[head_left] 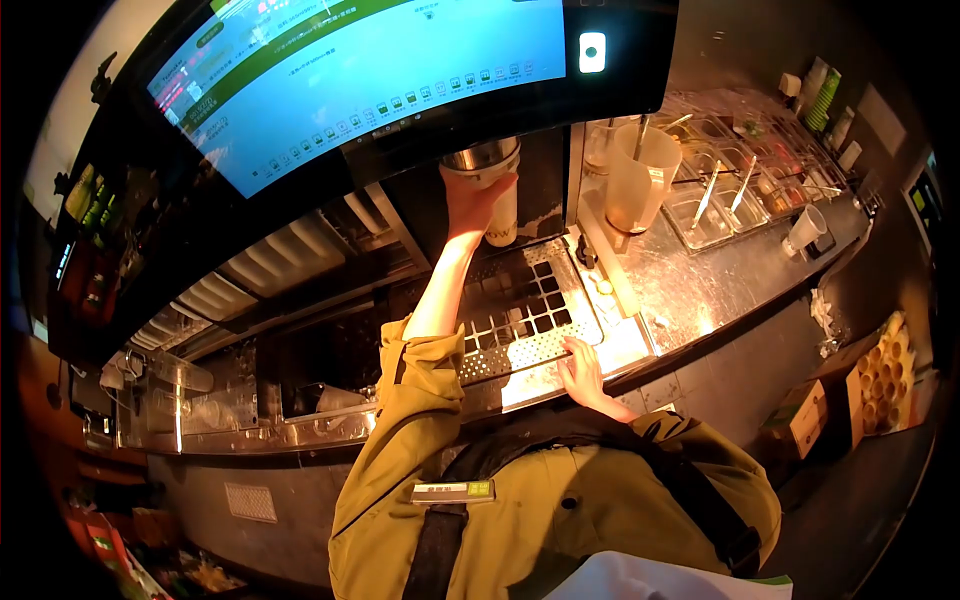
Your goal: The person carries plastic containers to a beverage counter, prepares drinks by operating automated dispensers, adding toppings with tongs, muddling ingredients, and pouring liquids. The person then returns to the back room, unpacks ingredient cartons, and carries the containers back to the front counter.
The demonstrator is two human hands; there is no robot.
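A metal tabletop (700, 318) curves beneath a lit screen (390, 75), with a jug (637, 185), metal tubs (690, 228) holding utensils, and a small clear cup (803, 232) on its right part. Of the person's two hands, the left hand (474, 202) is wrapped around a pale cup (502, 222), which stands upright below the screen, just behind the drain grate (530, 298); a metal rim shows at its top. The right hand (581, 374) is empty, its fingers loosely spread at the tabletop's front edge, near the grate's corner.
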